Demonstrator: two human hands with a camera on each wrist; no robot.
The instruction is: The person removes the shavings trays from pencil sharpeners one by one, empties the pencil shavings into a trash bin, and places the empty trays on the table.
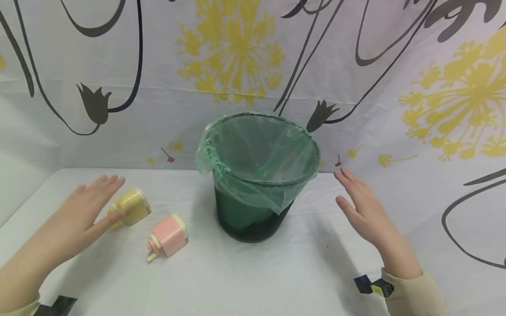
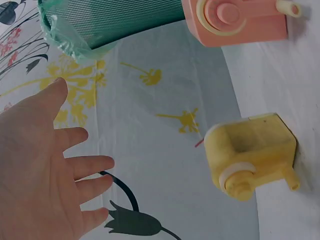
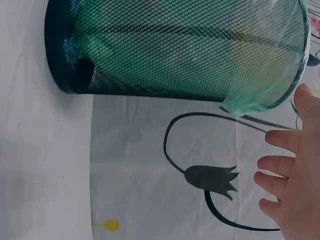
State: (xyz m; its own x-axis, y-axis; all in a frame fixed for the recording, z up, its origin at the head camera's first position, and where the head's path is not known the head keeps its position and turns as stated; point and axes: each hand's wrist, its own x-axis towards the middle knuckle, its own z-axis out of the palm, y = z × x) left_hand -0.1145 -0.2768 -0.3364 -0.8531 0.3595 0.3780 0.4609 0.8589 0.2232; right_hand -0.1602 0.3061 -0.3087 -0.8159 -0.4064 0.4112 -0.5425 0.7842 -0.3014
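A mesh wastebasket point(image 1: 245, 219) stands upright on the white table, lined with a translucent green bag point(image 1: 272, 197) folded over its rim. To its left lie a pink hand-crank pencil sharpener point(image 1: 171, 235) and a yellow one point(image 1: 136, 207), each with a small crank at one end. My left hand point(image 1: 81, 219) hovers with fingers extended, partly covering the yellow sharpener in the head view; the left wrist view shows the hand point(image 2: 55, 165) apart from it. On the basket's other side, my right hand point(image 1: 365, 213) is raised, fingers spread and holding nothing.
Behind the table point(image 1: 245, 285) hangs a white cloth point(image 1: 158, 57) printed with yellow flowers and dark tulips, close behind the basket. Wrist-worn devices point(image 1: 375, 286) sit at both sleeves.
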